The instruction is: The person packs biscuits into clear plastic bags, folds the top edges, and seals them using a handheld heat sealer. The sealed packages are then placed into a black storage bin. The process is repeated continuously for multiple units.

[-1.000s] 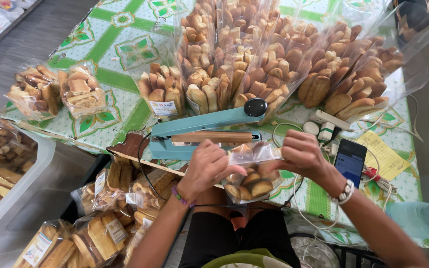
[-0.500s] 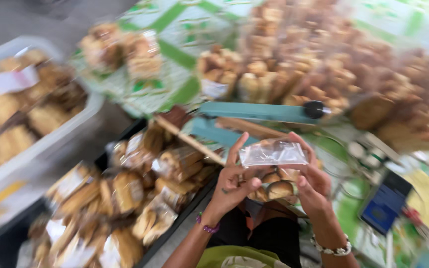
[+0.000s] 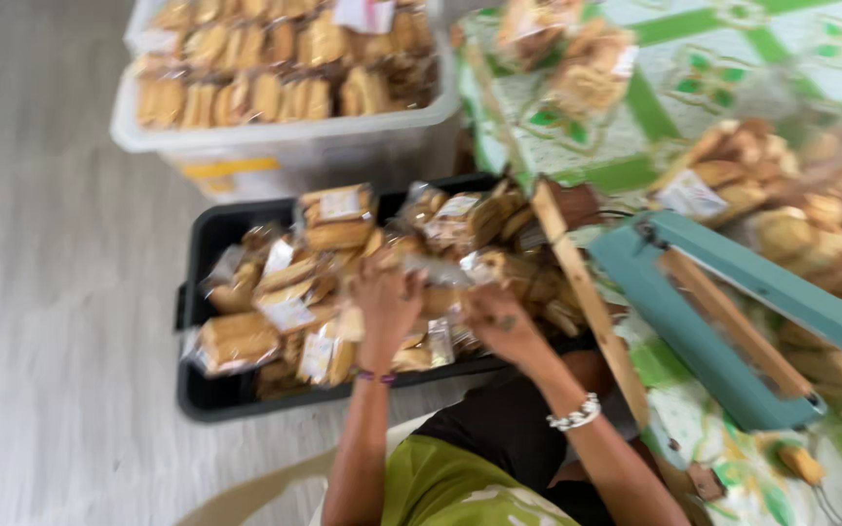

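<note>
Both my hands reach down over a black crate (image 3: 205,394) on the floor, filled with several clear bags of brown biscuits. My left hand (image 3: 388,304) and my right hand (image 3: 495,319) hold a sealed clear bag of biscuits (image 3: 438,275) between them, low over the pile. The picture is blurred, so the fingers' exact grip is unclear. A teal heat sealer (image 3: 733,326) lies on the table to my right, apart from both hands.
A white plastic tub (image 3: 275,131) of packed biscuits stands behind the black crate. The table with a green and white cloth (image 3: 655,97) carries more filled bags (image 3: 733,175). A wooden strip (image 3: 582,292) runs along the table edge. Grey floor (image 3: 51,292) spreads to the left.
The view has swung left and down from the table to the floor crate. My hands have carried the sealed bag from in front of the sealer down onto the pile in the black crate.
</note>
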